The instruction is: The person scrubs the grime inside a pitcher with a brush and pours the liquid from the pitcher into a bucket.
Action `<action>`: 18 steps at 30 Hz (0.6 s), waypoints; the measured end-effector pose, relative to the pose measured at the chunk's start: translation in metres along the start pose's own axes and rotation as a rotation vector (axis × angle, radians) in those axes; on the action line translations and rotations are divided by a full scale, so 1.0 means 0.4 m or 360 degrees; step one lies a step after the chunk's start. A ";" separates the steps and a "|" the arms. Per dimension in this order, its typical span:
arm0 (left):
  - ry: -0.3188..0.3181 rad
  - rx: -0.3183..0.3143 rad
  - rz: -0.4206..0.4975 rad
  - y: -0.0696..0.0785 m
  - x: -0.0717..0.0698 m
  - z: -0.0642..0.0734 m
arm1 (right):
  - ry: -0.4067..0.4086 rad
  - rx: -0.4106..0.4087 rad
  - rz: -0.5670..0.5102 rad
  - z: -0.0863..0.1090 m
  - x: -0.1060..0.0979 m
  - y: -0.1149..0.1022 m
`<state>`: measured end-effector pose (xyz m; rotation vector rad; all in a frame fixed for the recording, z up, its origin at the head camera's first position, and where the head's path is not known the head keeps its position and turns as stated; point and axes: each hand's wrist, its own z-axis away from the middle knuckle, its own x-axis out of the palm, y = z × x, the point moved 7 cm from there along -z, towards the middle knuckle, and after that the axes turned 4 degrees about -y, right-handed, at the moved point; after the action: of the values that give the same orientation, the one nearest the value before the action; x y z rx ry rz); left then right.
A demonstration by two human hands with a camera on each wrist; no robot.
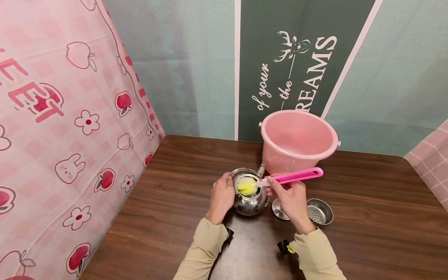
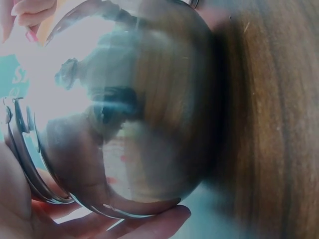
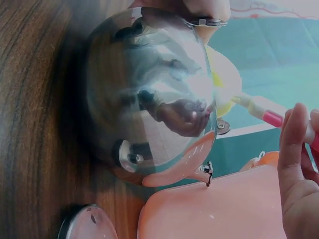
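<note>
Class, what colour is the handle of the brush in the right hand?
The handle is bright pink; it shows best in the head view.

Wears wrinkled beige sleeves point(image 1: 316, 254); has a black piece point(image 1: 229, 234) by the left cuff point(image 1: 211, 230), another with a yellow patch point(image 1: 291, 249) by the right; leaves left hand point(image 1: 222, 197) and right hand point(image 1: 294, 200) bare.

the head view is bright and fairly sharp, with a pale sheen on the counter point(image 1: 255, 247) below the fingers point(image 1: 227, 183); both wrist views look hazy, white glare bleaching the pot point(image 2: 134, 119) beside the fingers.
</note>
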<state>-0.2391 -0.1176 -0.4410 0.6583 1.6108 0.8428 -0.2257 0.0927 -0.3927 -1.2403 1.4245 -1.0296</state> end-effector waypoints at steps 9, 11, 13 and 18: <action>0.0009 -0.0023 -0.0015 -0.001 0.000 0.001 | 0.0062 -0.0047 -0.0083 -0.013 0.018 -0.009; 0.0007 -0.0026 -0.0015 -0.001 0.000 0.001 | 0.0066 -0.0069 -0.0097 -0.019 0.023 -0.014; 0.0004 -0.0033 -0.0018 0.000 0.001 0.000 | 0.0052 -0.0087 -0.0090 -0.025 0.030 -0.019; 0.0006 -0.0055 -0.0029 0.001 0.001 0.002 | -0.0027 -0.0105 0.0026 -0.044 0.047 -0.037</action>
<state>-0.2385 -0.1171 -0.4409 0.6170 1.6001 0.8571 -0.2408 0.0722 -0.3774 -1.2793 1.4636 -0.9659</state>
